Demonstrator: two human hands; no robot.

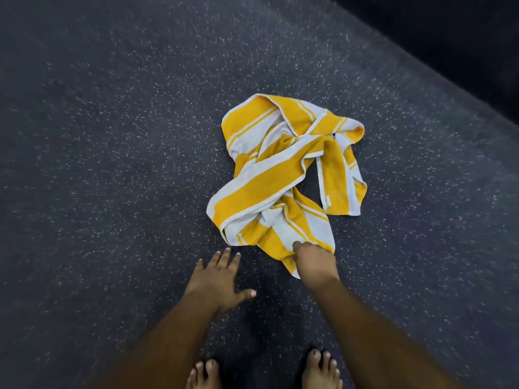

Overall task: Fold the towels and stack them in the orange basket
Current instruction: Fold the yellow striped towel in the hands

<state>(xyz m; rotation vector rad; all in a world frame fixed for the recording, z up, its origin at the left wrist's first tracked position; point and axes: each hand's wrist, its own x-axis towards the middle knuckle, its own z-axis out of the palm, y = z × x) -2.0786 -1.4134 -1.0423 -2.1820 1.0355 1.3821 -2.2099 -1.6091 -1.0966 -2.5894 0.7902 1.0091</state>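
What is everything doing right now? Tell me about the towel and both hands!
Towel: crumpled in a heap on the floor, not folded.
Right hand: grips the near edge of the towel.
Left hand: open, fingers spread, beside the towel and holding nothing.
Floor: dark and speckled, with the towel lying on it.
Bare feet: standing on the floor at the bottom of the view.

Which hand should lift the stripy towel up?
The right hand, probably: its grip already pinches the near edge of the yellow and white towel. The left hand is open, beside the towel, not touching it.
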